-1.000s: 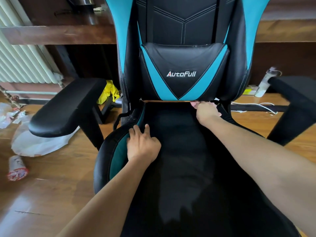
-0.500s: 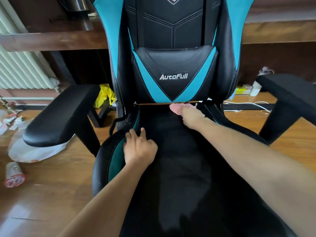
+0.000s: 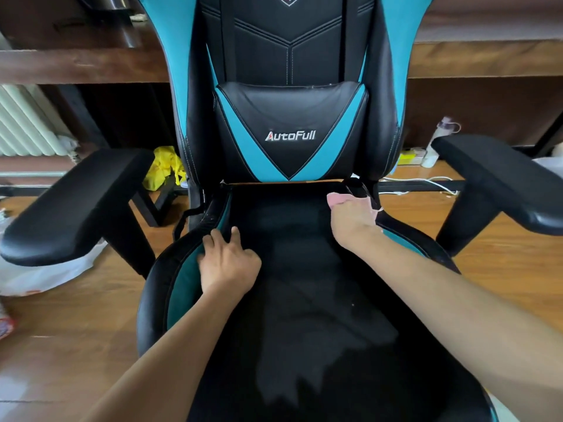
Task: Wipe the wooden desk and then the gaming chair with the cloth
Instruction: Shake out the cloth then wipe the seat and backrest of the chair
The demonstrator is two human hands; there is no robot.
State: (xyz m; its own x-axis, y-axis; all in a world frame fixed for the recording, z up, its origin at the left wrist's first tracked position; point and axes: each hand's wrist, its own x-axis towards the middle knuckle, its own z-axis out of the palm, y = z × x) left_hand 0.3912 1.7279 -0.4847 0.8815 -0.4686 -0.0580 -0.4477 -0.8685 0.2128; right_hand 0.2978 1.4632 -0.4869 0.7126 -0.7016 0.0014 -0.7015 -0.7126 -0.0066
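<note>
Seat of gaming chair nearest: brace through left hand, fingers loose and gripping nothing, at its left edge. Farther back, with right hand bunched round pink cloth, sweep along rear crease below lumbar cushion in overlapping passes.

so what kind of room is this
Probably a home study or bedroom: a gaming chair sits in front of a wooden desk, a radiator stands at the left, and a plastic bag lies on the wood floor.
</note>
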